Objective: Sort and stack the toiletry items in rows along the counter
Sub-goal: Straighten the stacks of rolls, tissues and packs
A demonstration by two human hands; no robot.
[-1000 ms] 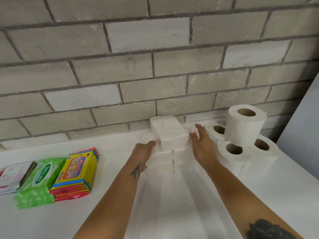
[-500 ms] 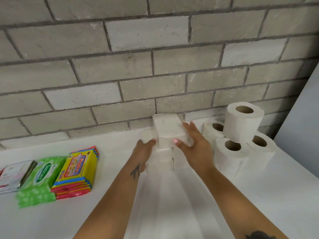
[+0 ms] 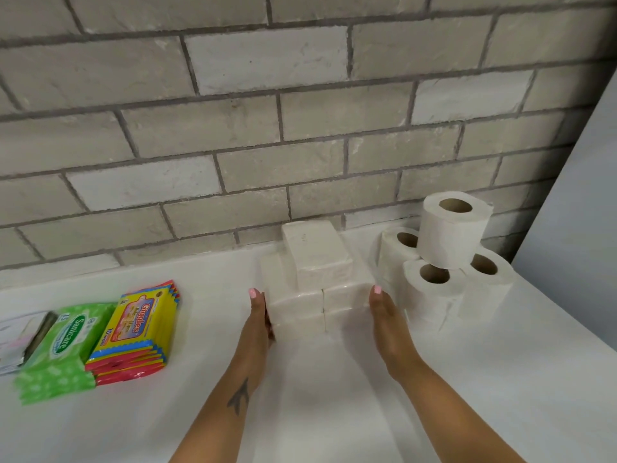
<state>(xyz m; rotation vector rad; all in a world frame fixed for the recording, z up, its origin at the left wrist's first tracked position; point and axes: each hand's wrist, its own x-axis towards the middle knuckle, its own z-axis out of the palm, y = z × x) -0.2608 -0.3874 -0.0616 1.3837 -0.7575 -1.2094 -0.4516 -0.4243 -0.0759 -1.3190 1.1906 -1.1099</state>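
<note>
A stack of white wrapped tissue packs (image 3: 320, 295) stands on the white counter (image 3: 317, 396) near the brick wall, with one pack (image 3: 315, 252) lying across the top. My left hand (image 3: 258, 320) presses flat against the stack's left side with straight fingers. My right hand (image 3: 384, 315) presses flat against its right side. To the right stand toilet paper rolls (image 3: 430, 289), with one roll (image 3: 452, 228) on top of three. A pile of yellow Giggles wipe packs (image 3: 137, 329) and green Sanicare packs (image 3: 63, 345) lie at the left.
A silvery white pack (image 3: 20, 339) lies at the far left edge. The grey brick wall (image 3: 267, 128) runs behind the counter. A pale panel (image 3: 574, 195) closes the right side. Bare counter lies in front between my arms.
My right hand came off the top pack and moved down to the right side of the lower packs. My left hand stayed on the left side.
</note>
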